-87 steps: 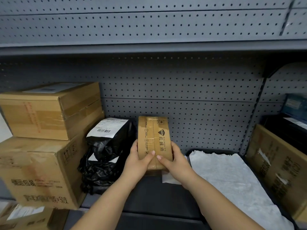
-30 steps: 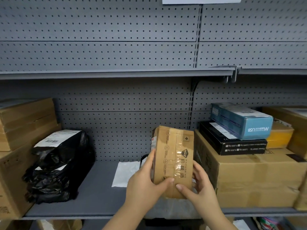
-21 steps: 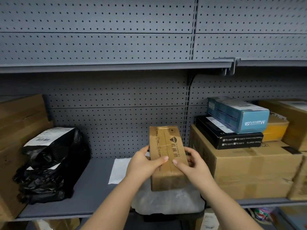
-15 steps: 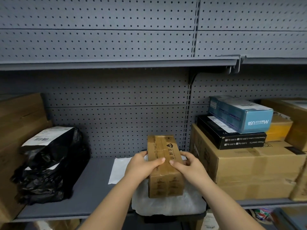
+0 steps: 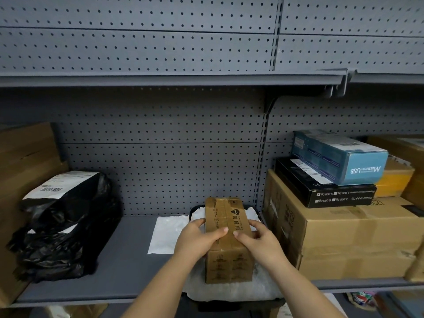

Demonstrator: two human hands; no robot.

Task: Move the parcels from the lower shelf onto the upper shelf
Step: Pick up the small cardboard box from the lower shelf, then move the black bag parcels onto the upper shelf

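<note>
A small brown taped cardboard parcel [image 5: 229, 267] lies lengthwise on a white padded parcel [image 5: 231, 292] at the front of the grey shelf [image 5: 119, 271]. My left hand [image 5: 195, 239] grips its left side, fingers curled over the top. From the right, my right hand [image 5: 259, 242] holds it the same way, and the fingertips of both nearly meet on the top face. Above runs the front edge of the upper shelf [image 5: 160, 80]; its surface is hidden from this angle.
A black plastic mailer bag [image 5: 62, 232] with a white label sits at left beside stacked cartons [image 5: 25, 161]. A flat white sheet [image 5: 167, 232] lies left of the parcel. At right a large carton [image 5: 344, 244] carries a black box [image 5: 321, 189] and a blue box [image 5: 337, 159].
The brown parcel, held up and tilted a second ago, has come down and now lies flat on the white padded parcel. Both hands have stayed on it.
</note>
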